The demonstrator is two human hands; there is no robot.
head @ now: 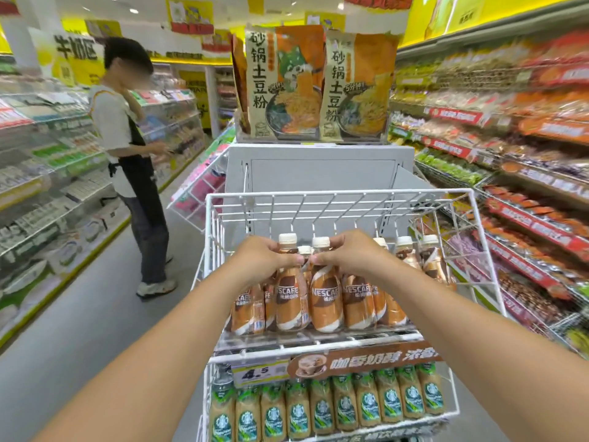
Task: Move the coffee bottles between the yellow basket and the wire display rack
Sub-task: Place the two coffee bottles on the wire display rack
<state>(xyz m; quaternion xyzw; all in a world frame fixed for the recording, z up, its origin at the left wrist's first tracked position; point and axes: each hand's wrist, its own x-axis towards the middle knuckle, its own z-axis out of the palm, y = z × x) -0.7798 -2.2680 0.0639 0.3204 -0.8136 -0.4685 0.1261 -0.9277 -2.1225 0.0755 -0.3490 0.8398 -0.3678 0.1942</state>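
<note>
Several brown Nescafe coffee bottles [358, 303] with cream caps stand in the upper tray of the white wire display rack [338, 199]. My left hand [266, 258] grips the neck of one front-row coffee bottle [290, 301]. My right hand [345, 253] grips the neck of the bottle beside it [325, 304]. Both bottles stand upright in the tray, and my thumbs nearly touch between them. No yellow basket is in view.
Green-labelled Starbucks bottles [347, 403] fill the rack's lower tier under a price tag [259, 373]. Large snack bags [314, 84] top the grey stand behind. A person in an apron [134, 161] stands in the left aisle. Stocked shelves [522, 173] line both sides.
</note>
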